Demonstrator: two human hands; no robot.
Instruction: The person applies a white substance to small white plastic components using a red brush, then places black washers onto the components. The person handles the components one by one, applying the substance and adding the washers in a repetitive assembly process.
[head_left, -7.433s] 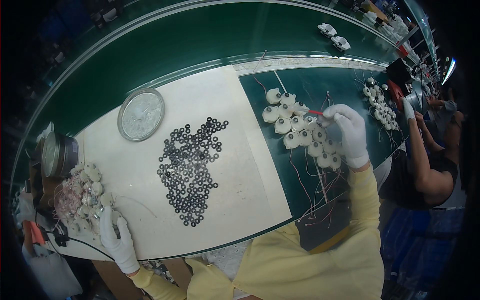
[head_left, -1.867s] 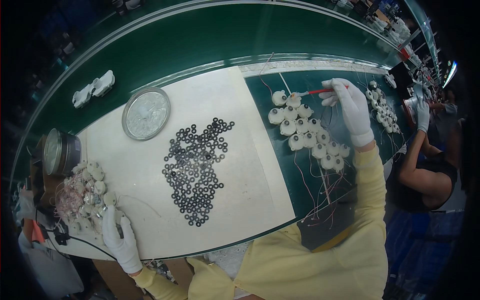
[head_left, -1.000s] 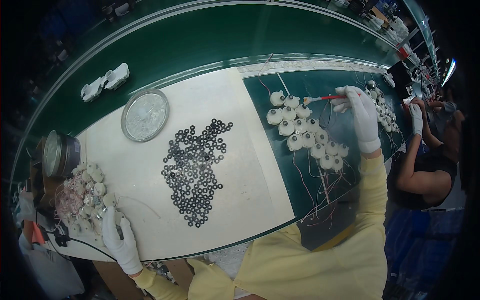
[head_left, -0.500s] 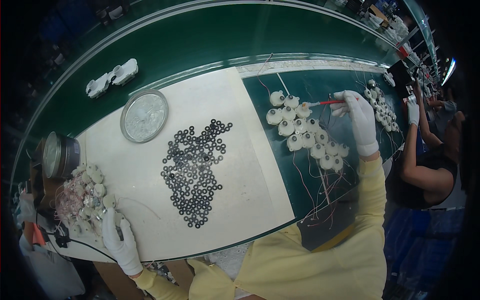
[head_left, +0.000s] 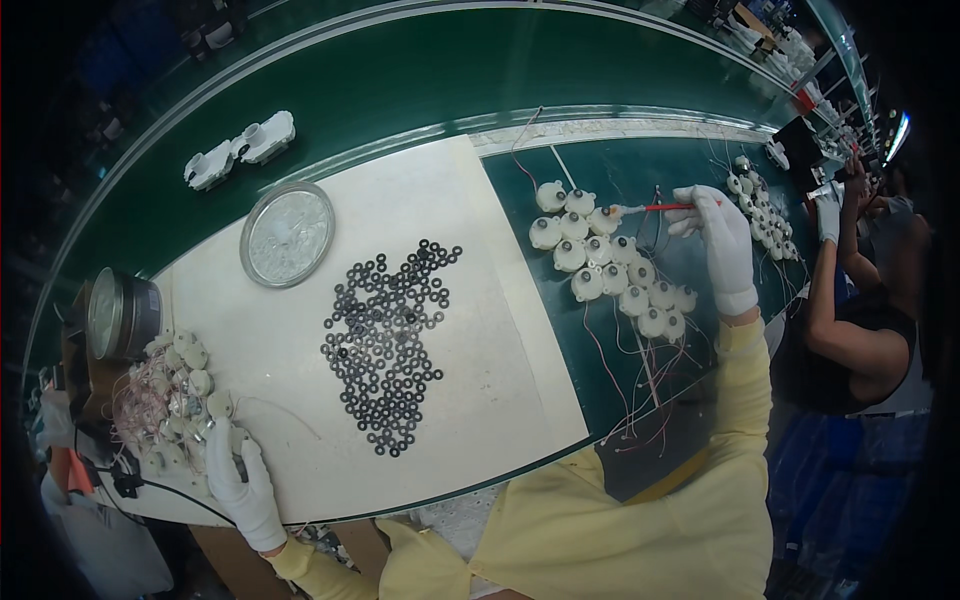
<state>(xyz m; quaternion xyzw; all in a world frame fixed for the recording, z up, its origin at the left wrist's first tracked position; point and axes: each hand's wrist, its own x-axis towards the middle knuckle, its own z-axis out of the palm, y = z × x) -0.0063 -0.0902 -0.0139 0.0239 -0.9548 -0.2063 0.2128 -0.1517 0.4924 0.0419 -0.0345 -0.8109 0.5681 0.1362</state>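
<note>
My right hand (head_left: 722, 235), in a white glove, is closed around a thin red-handled brush (head_left: 665, 207). The brush's pale tip meets one of several white round motor-like parts (head_left: 632, 300), which have dark centres and thin wires and stand grouped on the green surface. At the left, my gloved left hand (head_left: 245, 490) lies with fingers stretched and apart against a heap of similar white wired parts (head_left: 170, 400). Its fingertips touch the near edge of the heap. In the middle of the white sheet (head_left: 490, 370) lie many small black rings (head_left: 390, 350).
A round shallow dish (head_left: 290, 235) with a whitish, glossy substance stands on the sheet. A dark tin (head_left: 125, 312) is behind the heap. White plastic housings (head_left: 240, 150) sit on the green conveyor belt (head_left: 400, 75). At the right, a co-worker's gloved hand (head_left: 828, 215) is near more wired parts (head_left: 768, 220).
The white housings have shifted right along the green belt. My right hand and the brush have moved only slightly; my left hand stays in place. The co-worker's hands have shifted a little.
</note>
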